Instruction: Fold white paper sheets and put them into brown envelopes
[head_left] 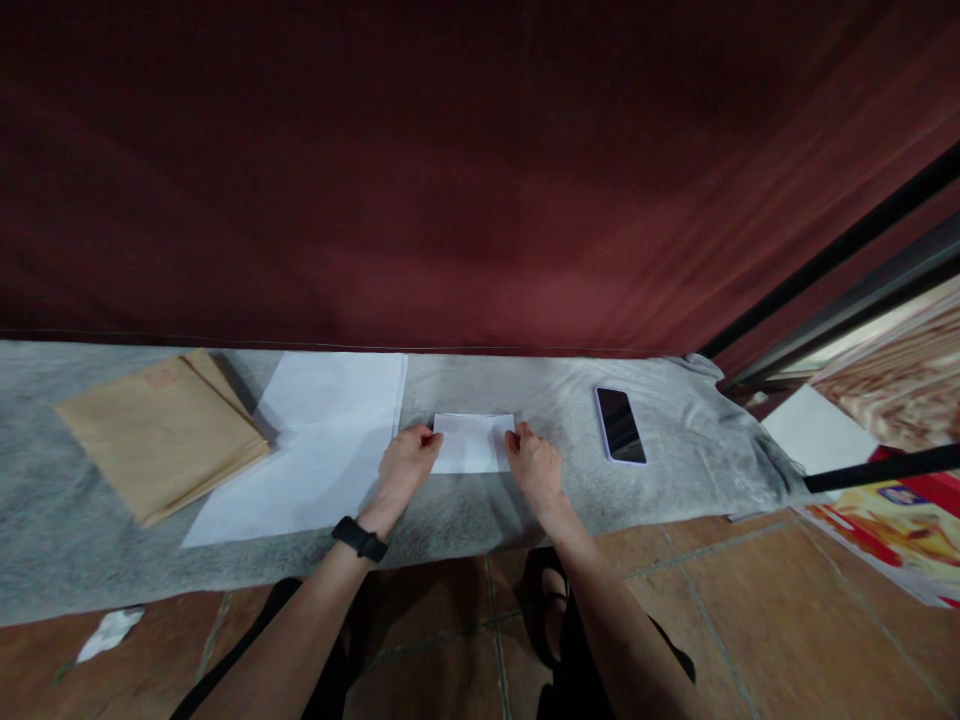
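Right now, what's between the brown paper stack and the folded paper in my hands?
In the head view, a larger white sheet lies there, then grey cloth and your left hand, holding the folded paper.

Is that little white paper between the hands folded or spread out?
Folded, it seems: the small white paper between the left hand and right hand shows doubled layers along its far edge.

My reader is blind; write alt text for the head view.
A person's left hand and right hand hold a small white paper by its sides on gray cloth. Larger white paper and brown paper lie left, a phone right.
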